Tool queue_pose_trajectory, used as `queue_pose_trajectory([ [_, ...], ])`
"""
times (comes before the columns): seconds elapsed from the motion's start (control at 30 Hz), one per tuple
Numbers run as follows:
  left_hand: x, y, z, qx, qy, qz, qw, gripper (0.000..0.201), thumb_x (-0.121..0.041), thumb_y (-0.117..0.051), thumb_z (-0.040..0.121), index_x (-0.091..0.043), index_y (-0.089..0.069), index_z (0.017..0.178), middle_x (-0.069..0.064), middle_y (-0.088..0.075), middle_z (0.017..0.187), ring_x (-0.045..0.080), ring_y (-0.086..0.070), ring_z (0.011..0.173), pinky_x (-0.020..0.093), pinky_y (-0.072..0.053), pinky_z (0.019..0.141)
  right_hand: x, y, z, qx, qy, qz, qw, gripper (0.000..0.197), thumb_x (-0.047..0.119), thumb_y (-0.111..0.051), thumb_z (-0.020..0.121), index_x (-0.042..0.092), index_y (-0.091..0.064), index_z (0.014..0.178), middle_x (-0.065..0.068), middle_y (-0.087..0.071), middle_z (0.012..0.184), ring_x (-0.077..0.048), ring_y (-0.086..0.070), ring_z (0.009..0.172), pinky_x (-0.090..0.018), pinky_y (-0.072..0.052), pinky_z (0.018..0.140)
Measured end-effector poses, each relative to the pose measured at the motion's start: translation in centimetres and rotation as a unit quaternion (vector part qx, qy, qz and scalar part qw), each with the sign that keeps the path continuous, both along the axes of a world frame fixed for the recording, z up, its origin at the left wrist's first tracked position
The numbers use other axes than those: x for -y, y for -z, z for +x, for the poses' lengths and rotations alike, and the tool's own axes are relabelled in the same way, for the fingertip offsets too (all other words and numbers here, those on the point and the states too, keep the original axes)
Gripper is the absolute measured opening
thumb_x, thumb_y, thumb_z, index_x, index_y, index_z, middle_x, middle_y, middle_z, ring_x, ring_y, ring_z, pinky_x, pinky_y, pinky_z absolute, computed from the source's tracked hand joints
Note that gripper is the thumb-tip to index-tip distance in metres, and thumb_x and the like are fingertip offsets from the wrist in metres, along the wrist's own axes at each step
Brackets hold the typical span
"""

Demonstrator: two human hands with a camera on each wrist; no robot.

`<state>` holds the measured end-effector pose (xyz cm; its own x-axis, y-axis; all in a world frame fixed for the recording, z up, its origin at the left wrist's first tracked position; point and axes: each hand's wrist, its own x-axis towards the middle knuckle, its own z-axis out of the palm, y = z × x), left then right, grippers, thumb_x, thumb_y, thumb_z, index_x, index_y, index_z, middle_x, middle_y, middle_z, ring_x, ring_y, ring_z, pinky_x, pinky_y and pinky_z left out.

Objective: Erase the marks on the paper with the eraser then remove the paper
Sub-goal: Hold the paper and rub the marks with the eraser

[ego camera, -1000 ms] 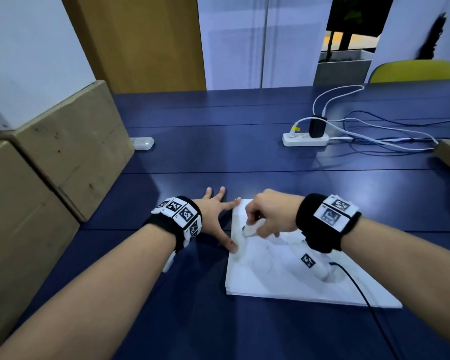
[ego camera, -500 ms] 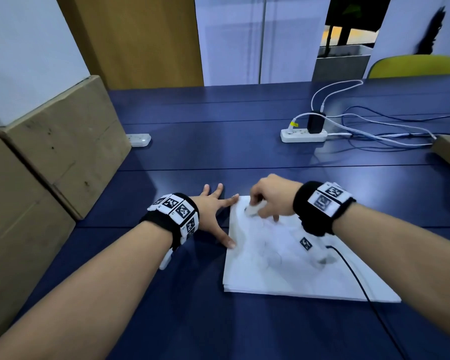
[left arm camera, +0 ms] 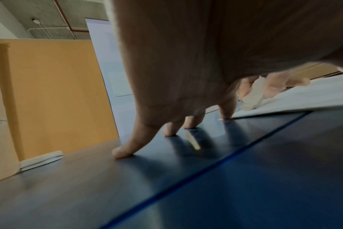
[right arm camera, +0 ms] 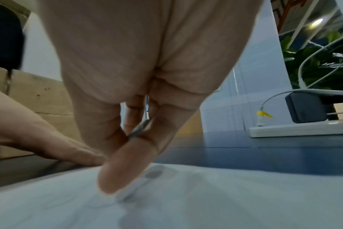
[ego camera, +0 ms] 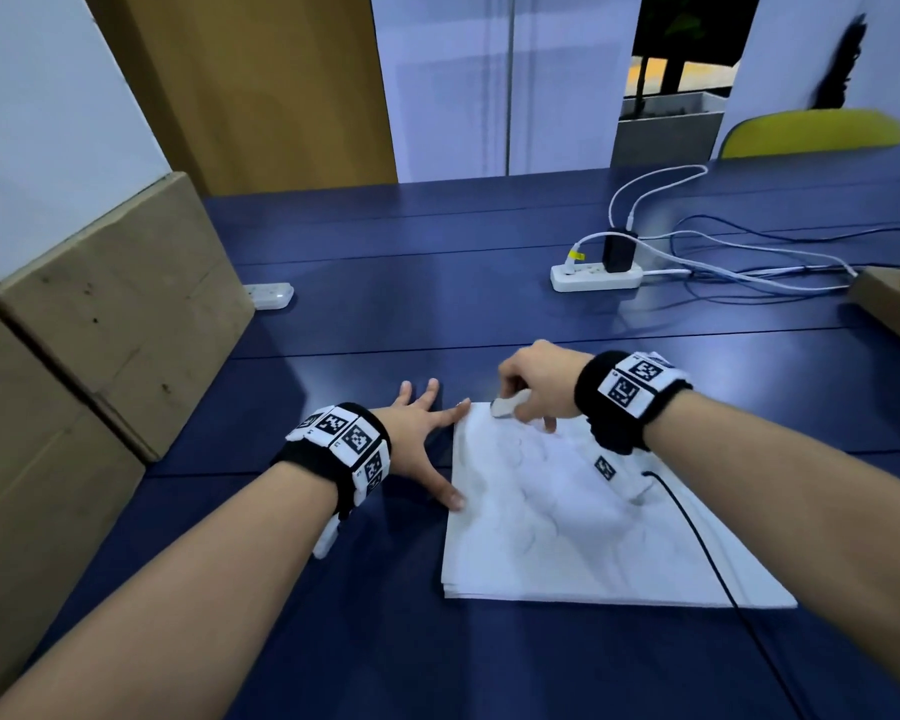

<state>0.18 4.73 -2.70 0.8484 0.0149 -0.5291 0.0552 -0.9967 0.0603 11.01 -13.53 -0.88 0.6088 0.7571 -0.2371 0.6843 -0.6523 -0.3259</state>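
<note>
A white sheet of paper [ego camera: 567,532] with faint pencil marks lies on the dark blue table [ego camera: 437,314]. My right hand [ego camera: 533,389] grips a white eraser [ego camera: 505,405] and presses it onto the paper's far left corner. The eraser [left arm camera: 252,97] also shows in the left wrist view, on the paper [left arm camera: 307,99]. My left hand [ego camera: 422,433] lies spread flat, fingers straight, its thumb and forefinger touching the paper's left edge. In the right wrist view the right hand [right arm camera: 127,155] hides most of the eraser [right arm camera: 145,178], which rests on the paper [right arm camera: 225,198].
Cardboard boxes [ego camera: 115,314] line the left side. A white power strip [ego camera: 596,277] with a black charger and several cables sits far right. A small white device [ego camera: 271,296] lies by the boxes. A black cable [ego camera: 707,553] crosses the paper's right side.
My right hand has moved the eraser away from me, from the paper's left middle to its far left corner. The left hand stays spread at the edge.
</note>
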Motion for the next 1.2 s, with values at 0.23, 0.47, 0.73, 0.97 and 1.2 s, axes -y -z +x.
queue_pose_trajectory([
  [0.23,0.0,0.1,0.0,-0.003,0.012,0.006,1.000,0.126,-0.074,-0.074,0.058,-0.049,0.011,0.148,-0.004,0.026,0.158,0.028,0.024,0.145,0.064,-0.015,0.111,0.4,-0.2,-3.2,-0.055,-0.124,-0.067,0.988,0.012,0.011,-0.066,0.080,0.020,-0.063,0.089,0.034,-0.062,0.063,-0.014,-0.071,0.052,-0.027,-0.057,0.067],
  [0.47,-0.1,0.2,0.0,-0.001,0.006,0.001,1.000,0.127,-0.073,-0.075,0.057,-0.050,0.011,0.148,-0.003,0.025,0.159,0.030,0.024,0.145,0.062,-0.016,0.112,-0.3,0.1,-0.9,-0.008,-0.019,0.002,1.000,0.012,0.016,-0.067,0.082,0.023,-0.058,0.086,0.015,-0.060,0.076,-0.017,-0.071,0.051,-0.033,-0.060,0.066],
  [0.73,-0.1,0.3,0.2,-0.004,0.010,0.000,1.000,0.127,-0.074,-0.075,0.057,-0.051,0.012,0.147,-0.003,0.027,0.158,0.030,0.025,0.144,0.063,-0.015,0.112,-0.2,0.0,-1.6,-0.026,-0.043,-0.020,0.999,0.014,0.014,-0.068,0.081,0.024,-0.059,0.085,0.015,-0.062,0.075,-0.018,-0.071,0.051,-0.030,-0.058,0.063],
  [0.97,-0.1,0.4,0.1,-0.004,0.008,0.003,1.000,0.127,-0.074,-0.075,0.056,-0.051,0.011,0.147,-0.004,0.026,0.158,0.029,0.025,0.145,0.065,-0.016,0.110,0.3,0.3,-2.9,-0.077,-0.078,-0.031,0.993,0.013,0.011,-0.068,0.081,0.021,-0.061,0.085,0.017,-0.065,0.064,-0.015,-0.070,0.049,-0.032,-0.060,0.066],
  [1.2,-0.2,0.5,0.2,-0.001,0.008,0.002,1.000,0.128,-0.076,-0.074,0.054,-0.052,0.012,0.146,-0.004,0.025,0.159,0.029,0.025,0.145,0.062,-0.017,0.111,0.2,0.2,-0.2,-0.011,0.014,0.007,1.000,0.013,0.012,-0.063,0.082,0.023,-0.056,0.084,0.005,-0.067,0.082,-0.018,-0.070,0.047,-0.036,-0.060,0.069],
])
